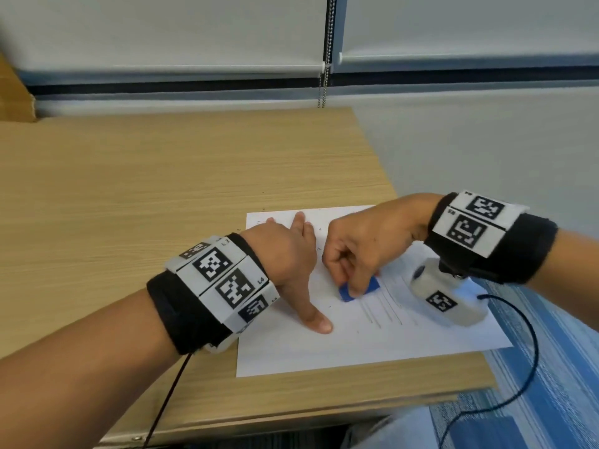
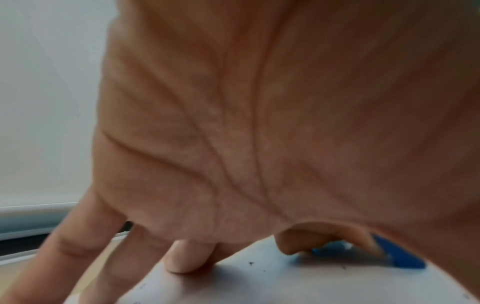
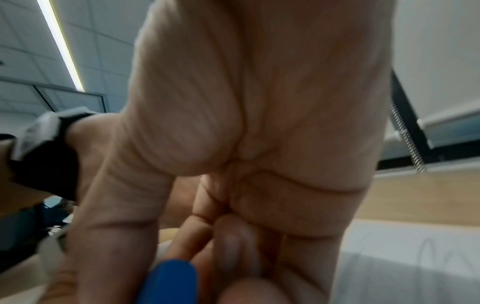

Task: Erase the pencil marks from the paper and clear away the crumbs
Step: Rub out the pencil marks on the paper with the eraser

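**Mid-erase: eraser pinched in my right hand, left hand pinning the sheet**

Right hand (image 1: 366, 241): fingers curled, thumb and fingertips pinching the blue eraser (image 1: 359, 289). Its lower face is down on the paper (image 1: 324, 351); I can't tell how hard it presses. Left hand (image 1: 293, 254): fingers straight and spread, flat on the sheet, thumb splayed toward the near edge, holding nothing.

Location: paper lies at the counter's (image 1: 162, 176) near right corner, its right margin running along the counter's right edge. Eraser sits mid-sheet, just right of my left thumb, at the top of the pencil marks (image 1: 382, 311).

Handling, my read:
- Eraser: small, light, looks rubbery with some give. High friction on paper, so it will grab rather than slide. Take it by the two broad sides, low down near the working face, so it doesn't flex or roll out of the pinch.
- Paper: single sheet, thin, floppy, nothing weighing it down but my palm. Likely to buckle or crease if the eraser drags it. Keep the left hand flat and close to the rubbing zone; stroke away from that hand, not toward it.
- Crumbs (image 2: 251, 263): tiny dark specks scattered near my left fingers and toward the far edge of the sheet. Near weightless, will smear if pressed. Brush lightly with the side of the hand.

Marks remain below the eraser, faint lines to its right too. Erasing not finished; crumb clearing not started.
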Motion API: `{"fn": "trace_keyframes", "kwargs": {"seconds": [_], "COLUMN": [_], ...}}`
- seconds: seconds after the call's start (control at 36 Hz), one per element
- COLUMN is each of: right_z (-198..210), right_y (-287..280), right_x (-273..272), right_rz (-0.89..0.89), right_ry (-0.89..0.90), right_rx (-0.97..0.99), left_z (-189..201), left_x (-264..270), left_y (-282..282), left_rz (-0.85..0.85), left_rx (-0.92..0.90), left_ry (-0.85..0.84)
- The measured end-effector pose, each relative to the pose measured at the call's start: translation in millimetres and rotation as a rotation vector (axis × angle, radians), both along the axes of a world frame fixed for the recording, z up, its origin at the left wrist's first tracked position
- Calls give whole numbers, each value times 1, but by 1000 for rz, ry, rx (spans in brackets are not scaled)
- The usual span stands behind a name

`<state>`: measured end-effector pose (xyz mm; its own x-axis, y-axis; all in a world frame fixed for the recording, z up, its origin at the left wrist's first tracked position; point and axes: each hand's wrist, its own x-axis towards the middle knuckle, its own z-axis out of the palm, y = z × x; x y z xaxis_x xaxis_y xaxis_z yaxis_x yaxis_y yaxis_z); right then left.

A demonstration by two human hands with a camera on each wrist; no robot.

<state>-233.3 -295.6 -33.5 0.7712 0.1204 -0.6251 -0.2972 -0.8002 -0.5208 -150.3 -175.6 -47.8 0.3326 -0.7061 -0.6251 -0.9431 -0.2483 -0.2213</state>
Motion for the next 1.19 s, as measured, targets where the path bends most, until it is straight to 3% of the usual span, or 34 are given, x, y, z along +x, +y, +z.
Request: {"fn": "trace_keyframes", "kwargs": {"seconds": [0.19,0.36,0.53,0.69,0.92,1.0,1.11,1.19], "right_z": [2,-2,2,-3,-1,0,0,2], "right_y": [-14,3,-10,-2,-36,-28,-5,-8], "right_x": [3,-14,-6,-15,15,9,-7,-2], "right_rz": [-215,-30,-206,-87,-287,-213,-40,-65], "right_ry": [-231,-37,-224,-87,-375,-302,-34,-66], "right_rx": [-41,3,-36,17,-180,-141,-13,-30], "left_z": [1,0,2,0,-1,-2,-3,-3], "left_x": [-1,0,-1,-1,2,2,1,1], "left_y": [-1,1,0,1,2,0,1,1], "left_rz": [1,-8,-9,5,0,9,1,-6], "left_rx": [12,-18,4,-7,2,9,-16,-7], "left_ry": [-8,-8,-22,-9,8,15,1,-3]}}
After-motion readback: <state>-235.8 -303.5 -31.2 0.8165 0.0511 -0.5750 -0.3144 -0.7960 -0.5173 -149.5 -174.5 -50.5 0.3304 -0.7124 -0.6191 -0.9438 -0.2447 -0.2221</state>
